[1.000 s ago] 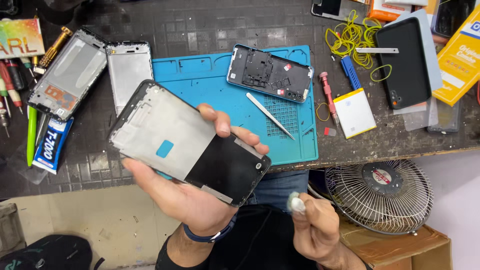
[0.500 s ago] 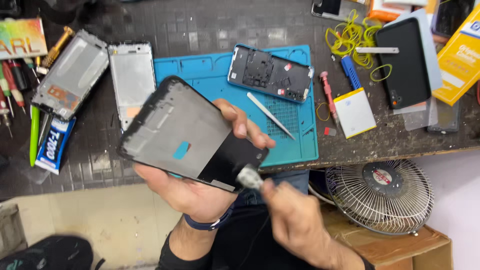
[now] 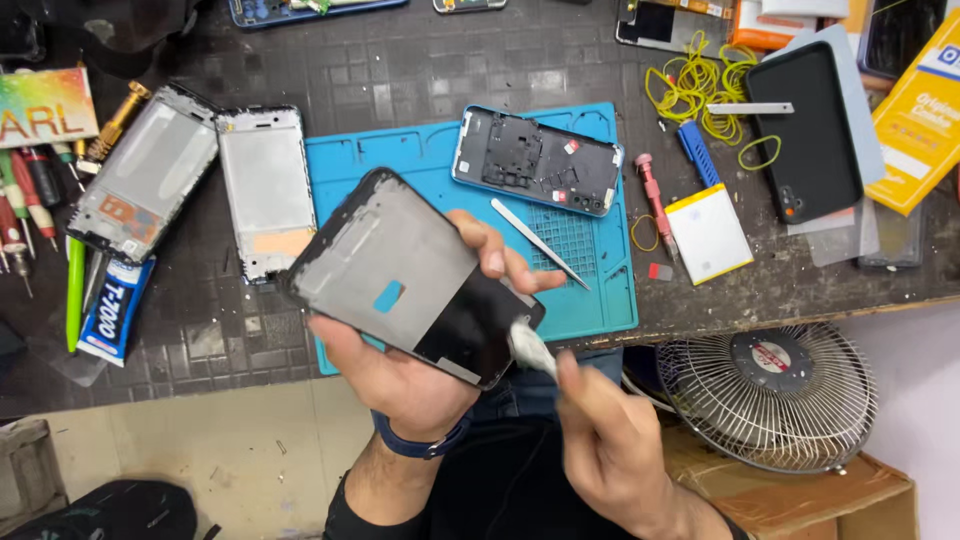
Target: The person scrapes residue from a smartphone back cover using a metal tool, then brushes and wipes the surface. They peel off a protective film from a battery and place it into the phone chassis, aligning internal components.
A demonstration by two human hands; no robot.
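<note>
**benchrat:** Black glass is what'd be worried about first. The phone screen assembly (image 3: 415, 275), sitting centre-left of the frame with its grey metal back facing up, is gripped only along its edges by the left hand (image 3: 400, 375), out over the bench edge and the floor rather than over the blue repair mat (image 3: 600, 290). If that grip gets loosened, it'd likely be dropped past the mat altogether.

**solderpaw:** Agreed. The left hand is seen curled fairly wide around the panel, thumb across the right side, fingers underneath. Held, not pinched hard, as far as can be judged.

**benchrat:** And the right hand (image 3: 610, 450), lower centre? A small pale piece (image 3: 530, 350) is held between thumb and fingers, closed narrow on it, and it's pressed against the lower right corner of the panel. What exactly it is can't be made out, too blurred.

**solderpaw:** That corner's the risk then. Too much force put there and the glass could be cracked or the frame bent, since nothing solid is backing it.

**benchrat:** A slip could also be expected, the piece skating off toward the left thumb.

**solderpaw:** Clutter matters too. An opened phone body (image 3: 537, 160) is lying on the mat at upper centre, with metal tweezers (image 3: 538, 243) just below it. Anything knocked there could be scratched.

**benchrat:** Plus the wire fan (image 3: 770, 395) parked at lower right, right under the bench edge.
</note>
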